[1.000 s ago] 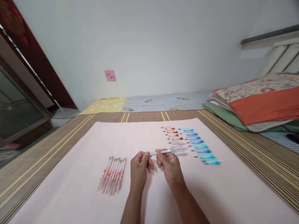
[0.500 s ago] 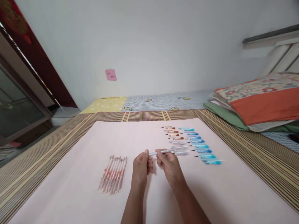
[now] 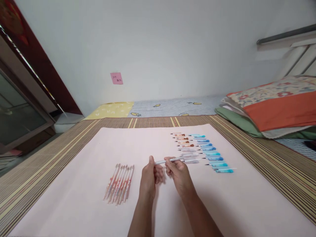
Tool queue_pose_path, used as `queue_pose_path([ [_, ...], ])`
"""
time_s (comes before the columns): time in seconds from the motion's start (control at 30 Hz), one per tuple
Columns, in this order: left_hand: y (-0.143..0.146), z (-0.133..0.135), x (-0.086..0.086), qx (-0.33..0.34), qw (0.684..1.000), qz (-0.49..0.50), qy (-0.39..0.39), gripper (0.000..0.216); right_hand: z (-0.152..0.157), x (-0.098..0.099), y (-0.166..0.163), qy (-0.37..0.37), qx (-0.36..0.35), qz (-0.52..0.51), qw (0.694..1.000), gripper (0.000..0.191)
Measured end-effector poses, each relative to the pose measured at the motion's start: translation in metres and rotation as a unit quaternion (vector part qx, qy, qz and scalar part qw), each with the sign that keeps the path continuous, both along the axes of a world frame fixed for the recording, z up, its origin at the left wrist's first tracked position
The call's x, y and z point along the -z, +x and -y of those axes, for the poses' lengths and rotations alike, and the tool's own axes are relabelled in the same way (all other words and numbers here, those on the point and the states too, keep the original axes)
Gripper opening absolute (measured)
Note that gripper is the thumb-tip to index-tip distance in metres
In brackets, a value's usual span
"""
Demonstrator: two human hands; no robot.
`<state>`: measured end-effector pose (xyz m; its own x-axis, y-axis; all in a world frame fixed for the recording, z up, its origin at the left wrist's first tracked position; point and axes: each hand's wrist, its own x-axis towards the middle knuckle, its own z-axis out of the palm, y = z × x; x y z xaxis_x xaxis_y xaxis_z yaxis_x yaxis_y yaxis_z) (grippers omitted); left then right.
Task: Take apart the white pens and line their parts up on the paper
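A slim whitish-grey pen [image 3: 161, 162] is held nearly level between my two hands above the pale sheet. My left hand [image 3: 148, 179] is closed at the pen's left end, its thumb raised along it and the other fingers curled below. My right hand [image 3: 181, 174] pinches the pen farther along between thumb and fingers. Just beyond the right hand lie several clear-grey pen parts [image 3: 190, 155]. Behind them are several brown-ended pen parts [image 3: 184, 142], and to the right a column of several blue pen parts [image 3: 217, 159] with thin dark-tipped pieces.
A bundle of pens with reddish patterns [image 3: 119, 184] lies on the left of the pale sheet [image 3: 81, 171]. Under the sheet is a striped mat [image 3: 59, 148]. Folded bedding [image 3: 278, 112] is piled at the right, and a pink note [image 3: 116, 78] sticks to the wall.
My left thumb has shifted slightly left and straightened upward, showing more of the pen's left end. My right hand has stayed almost in place on the pen.
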<state>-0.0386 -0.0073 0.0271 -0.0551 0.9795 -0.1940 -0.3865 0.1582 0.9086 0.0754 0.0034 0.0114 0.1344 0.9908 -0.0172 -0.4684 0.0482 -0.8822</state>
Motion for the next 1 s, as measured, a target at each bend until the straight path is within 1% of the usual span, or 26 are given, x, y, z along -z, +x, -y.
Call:
queue_pose_path([
  [0.13, -0.002, 0.001, -0.004, 0.022, 0.998, 0.049, 0.025, 0.057, -0.001, 0.003, 0.001, -0.021, 0.014, 0.005, 1.000, 0.041],
  [0.2, -0.003, 0.000, -0.002, 0.026, 0.998, 0.047, 0.037, 0.051, -0.001, 0.004, 0.001, -0.020, 0.014, 0.003, 1.000, 0.040],
  [0.27, -0.003, -0.002, 0.001, 0.015, 0.998, 0.037, 0.038, 0.046, -0.001, 0.003, 0.001, -0.012, 0.007, -0.002, 1.000, 0.042],
  [0.37, -0.003, -0.003, 0.006, -0.002, 1.000, -0.001, 0.001, 0.055, 0.000, 0.001, -0.001, -0.004, -0.004, -0.008, 1.000, 0.045],
  [0.43, -0.003, -0.003, 0.006, -0.004, 1.000, -0.007, -0.010, 0.062, 0.000, 0.001, -0.001, -0.011, -0.001, -0.009, 1.000, 0.046],
  [0.57, -0.003, -0.002, 0.000, 0.020, 0.999, 0.029, 0.038, 0.056, 0.000, 0.002, 0.000, -0.031, 0.017, 0.000, 0.999, 0.045],
  [0.67, -0.001, -0.001, -0.001, 0.027, 0.998, 0.028, 0.056, 0.046, 0.001, 0.002, 0.000, -0.025, 0.009, -0.013, 1.000, 0.042],
  [0.73, -0.001, -0.002, 0.000, 0.014, 0.999, 0.015, 0.046, 0.044, 0.002, 0.001, 0.000, -0.013, -0.004, -0.029, 0.999, 0.042],
  [0.83, -0.001, -0.002, 0.002, -0.003, 1.000, -0.007, 0.010, 0.057, 0.002, -0.001, -0.001, -0.008, -0.014, -0.039, 0.999, 0.042],
  [0.9, -0.001, -0.002, 0.000, -0.006, 1.000, 0.018, 0.018, 0.060, 0.002, 0.000, -0.002, -0.014, -0.009, -0.037, 0.999, 0.041],
  [1.0, -0.002, -0.002, -0.002, 0.010, 0.997, 0.063, 0.047, 0.053, 0.002, 0.002, -0.001, -0.024, 0.000, -0.031, 0.999, 0.041],
])
